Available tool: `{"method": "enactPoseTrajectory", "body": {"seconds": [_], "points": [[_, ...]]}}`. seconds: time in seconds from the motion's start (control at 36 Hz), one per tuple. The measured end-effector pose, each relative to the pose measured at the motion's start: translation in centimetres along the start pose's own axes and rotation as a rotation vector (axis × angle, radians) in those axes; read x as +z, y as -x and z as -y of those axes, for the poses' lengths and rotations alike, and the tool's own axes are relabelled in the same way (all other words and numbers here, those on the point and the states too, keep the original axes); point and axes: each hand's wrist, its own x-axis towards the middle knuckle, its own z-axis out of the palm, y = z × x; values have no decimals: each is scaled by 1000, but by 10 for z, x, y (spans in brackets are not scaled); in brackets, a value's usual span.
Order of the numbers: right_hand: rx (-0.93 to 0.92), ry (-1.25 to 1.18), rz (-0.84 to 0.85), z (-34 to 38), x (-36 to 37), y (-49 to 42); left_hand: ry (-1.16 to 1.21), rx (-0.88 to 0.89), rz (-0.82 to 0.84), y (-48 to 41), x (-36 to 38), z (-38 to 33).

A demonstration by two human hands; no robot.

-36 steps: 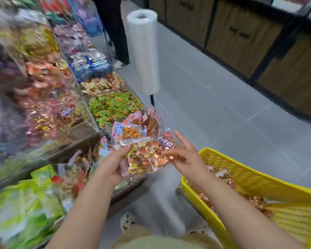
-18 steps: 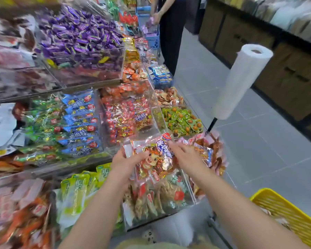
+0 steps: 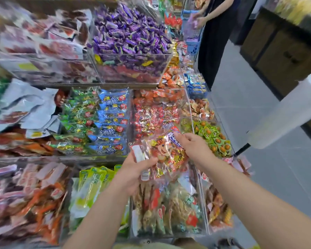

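**Scene.** A tiered snack display (image 3: 97, 85) fills the left and centre of the view. Its clear bins hold wrapped sweets and packets. A roll of plastic bags (image 3: 284, 114) stands on a post at the right, well apart from the work. A second person (image 3: 214, 38) stands farther along the aisle.

**Target.** On the middle tier, a red snack bin (image 3: 187, 103) holds small red-wrapped pieces. Some carry a blue label like the one on the held item.

**Item in hand.** The snack pack (image 3: 166, 155) is a clear bag of small wrapped pieces with a cartoon figure printed on it. It is held in the air just in front of the red snack bin and above the lower-tier bin. It rests on nothing.

**Hands.**
- The left hand (image 3: 134, 170) is clamped on the left end of the pack, with the thumb across the front and the fingers curled behind.
- The right hand (image 3: 193, 147) pinches the upper right corner, at the blue label.

**Step in hand.** This is judged to be the approach. The pack has been brought up to the matching bin and is not yet set down or opened.

**Next move.** The next move calls for one of two actions:
1. Tear the top edge with the right hand while the left hand holds the pack steady.
2. Carry the pack forward over the bin wall and release it.

In either case, keep the pack level so that nothing falls into the lower bin.
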Motion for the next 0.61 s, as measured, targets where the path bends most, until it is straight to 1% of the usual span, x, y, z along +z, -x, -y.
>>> {"method": "enactPoseTrajectory", "body": {"seconds": [0.06, 0.14, 0.19, 0.25, 0.33, 0.36, 0.42, 0.5, 0.56, 0.61], "points": [[67, -47, -14, 0, 5, -15, 35, -13, 1, -5, 1, -2], [178, -157, 42, 5, 0, -39, 77, -22, -25, -14, 2, -7], [191, -241, 83, 9, -12, -59, 81, -13, -78, -21, 0, -12], [145, -242, 67, 14, -27, -82, 71, -3, -140, -29, -4, -16], [-47, -11, -47, 24, -51, -119, 44, 15, -236, -40, -11, -24], [-108, 61, -54, 27, -57, -132, 36, 21, -273, -42, -13, -27], [-204, 273, -39, 36, -63, -155, 34, 47, -326, -47, -16, -35], [-327, 645, 0, 46, -56, -180, 5, 88, -350, -52, -19, -44], [-428, 848, 52, 48, -42, -188, -7, 122, -347, -56, -19, -50], [-475, 1023, 135, 45, -23, -194, -20, 138, -360, -60, -19, -54]]}}
